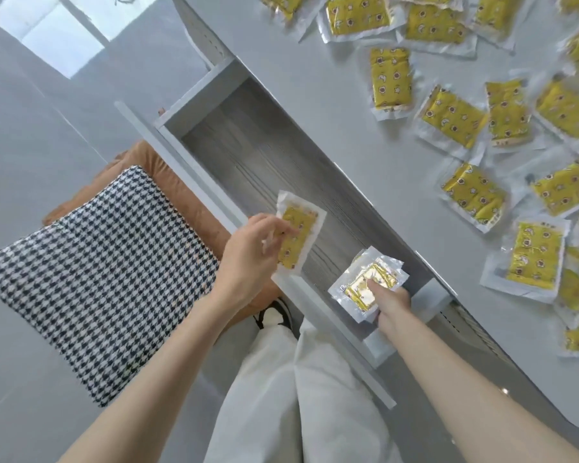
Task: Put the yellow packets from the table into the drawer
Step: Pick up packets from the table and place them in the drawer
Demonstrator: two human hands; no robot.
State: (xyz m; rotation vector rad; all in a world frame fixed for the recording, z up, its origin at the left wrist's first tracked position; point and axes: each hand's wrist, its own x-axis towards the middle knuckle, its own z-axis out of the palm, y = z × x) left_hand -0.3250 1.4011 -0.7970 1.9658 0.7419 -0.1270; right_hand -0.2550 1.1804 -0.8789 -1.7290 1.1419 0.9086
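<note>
An open drawer (248,142) with a grey wood-grain floor runs diagonally under the white table (321,88). My left hand (251,259) pinches one yellow packet (298,232) in a clear wrapper over the drawer's near rim. My right hand (391,305) reaches into the drawer's near right end and grips a small stack of yellow packets (368,285), thumb on top. Several more yellow packets (452,116) lie scattered over the table at the right.
A chair with a houndstooth cushion (97,279) on a brown seat (154,168) stands left of the drawer. My legs in white trousers (281,396) and a shoe (278,315) are below it. Grey floor lies at the left.
</note>
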